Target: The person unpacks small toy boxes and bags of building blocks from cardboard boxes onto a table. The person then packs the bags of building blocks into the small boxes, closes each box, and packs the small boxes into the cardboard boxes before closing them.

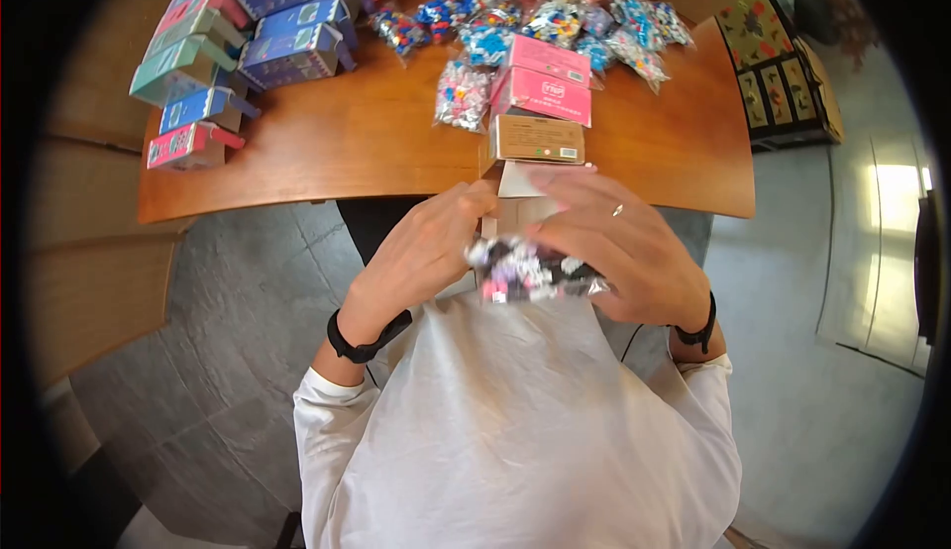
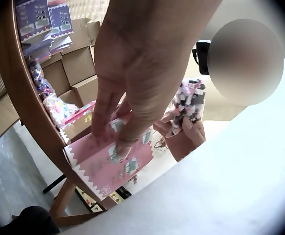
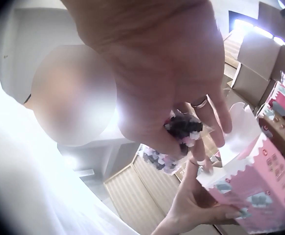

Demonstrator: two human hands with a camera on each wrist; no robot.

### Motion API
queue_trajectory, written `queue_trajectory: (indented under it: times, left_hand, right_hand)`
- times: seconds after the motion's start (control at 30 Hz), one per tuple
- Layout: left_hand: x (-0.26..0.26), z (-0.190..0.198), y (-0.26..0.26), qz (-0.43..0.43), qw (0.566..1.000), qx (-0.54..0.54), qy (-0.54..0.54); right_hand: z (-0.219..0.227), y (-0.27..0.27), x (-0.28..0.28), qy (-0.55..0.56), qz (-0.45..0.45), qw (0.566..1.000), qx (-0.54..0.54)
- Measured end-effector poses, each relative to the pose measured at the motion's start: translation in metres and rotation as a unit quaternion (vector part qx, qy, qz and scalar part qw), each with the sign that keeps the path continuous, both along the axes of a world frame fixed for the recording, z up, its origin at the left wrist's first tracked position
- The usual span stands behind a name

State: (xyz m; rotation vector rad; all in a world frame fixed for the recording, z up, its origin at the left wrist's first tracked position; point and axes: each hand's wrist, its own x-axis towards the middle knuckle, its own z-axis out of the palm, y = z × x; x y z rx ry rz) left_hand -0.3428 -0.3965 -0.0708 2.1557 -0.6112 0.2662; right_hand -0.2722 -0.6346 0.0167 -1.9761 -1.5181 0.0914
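Note:
My left hand (image 1: 426, 237) grips an open pink carton (image 3: 262, 196) with scalloped edges. In the head view its pale inside (image 1: 513, 216) and raised flap face up, close to my body. The left wrist view shows fingers spread over the carton's printed pink side (image 2: 101, 171). Right beside the opening, my right hand (image 1: 639, 257), with a ring on one finger, holds a clear bag of small black, white and pink pieces (image 1: 525, 272). In the left wrist view, fingers pinch the lower end of this bag (image 2: 190, 100). My right palm and fingers hide part of the bag.
Pink boxes (image 1: 543, 95) and a brown-sided box (image 1: 538, 140) stand in a row at the table's (image 1: 376, 148) near edge. Bags of colourful pieces (image 1: 515, 9) are heaped behind. Several assembled cartons (image 1: 287, 54) stand at left. Patterned black boxes (image 1: 788, 93) lie beyond the right side.

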Motion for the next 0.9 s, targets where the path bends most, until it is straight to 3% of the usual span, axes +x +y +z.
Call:
queue_trajectory:
  times: [0.03,0.2,0.3,0.5,0.6,0.7,0.8,0.87,0.9]
  left_hand:
    - [-0.001,-0.004,0.002,0.006,1.0,-0.004,0.003]
    - [0.004,-0.009,0.004,0.033,0.997,-0.05,-0.047]
    - [0.002,-0.009,0.009,0.025,0.998,-0.051,0.017]
    - [0.002,-0.012,0.018,0.035,0.997,-0.068,-0.021]
    - [0.0,-0.011,0.021,0.042,0.996,-0.067,0.03]
    - [0.0,-0.012,0.023,0.063,0.993,-0.101,-0.021]
    - [-0.002,-0.01,0.026,0.052,0.994,-0.096,0.0]
    - [-0.003,-0.005,0.027,0.023,0.986,-0.124,0.111]
    - [-0.001,-0.004,0.028,0.025,0.986,-0.124,0.111]
  right_hand:
    - [0.001,0.003,0.002,-0.063,-0.026,0.998,0.002]
    - [0.009,0.009,0.014,-0.009,0.031,0.999,-0.035]
    - [0.019,0.016,0.02,-0.05,0.031,0.997,-0.047]
    - [0.026,0.012,0.037,-0.06,0.046,0.992,-0.1]
    - [0.03,0.014,0.039,-0.049,0.01,0.993,-0.106]
    - [0.03,0.013,0.046,-0.052,-0.003,0.993,-0.107]
    - [0.032,0.018,0.045,-0.029,0.006,0.988,-0.15]
    - [0.034,0.029,0.04,0.026,-0.042,0.986,-0.157]
    - [0.033,0.029,0.041,0.026,-0.04,0.986,-0.157]
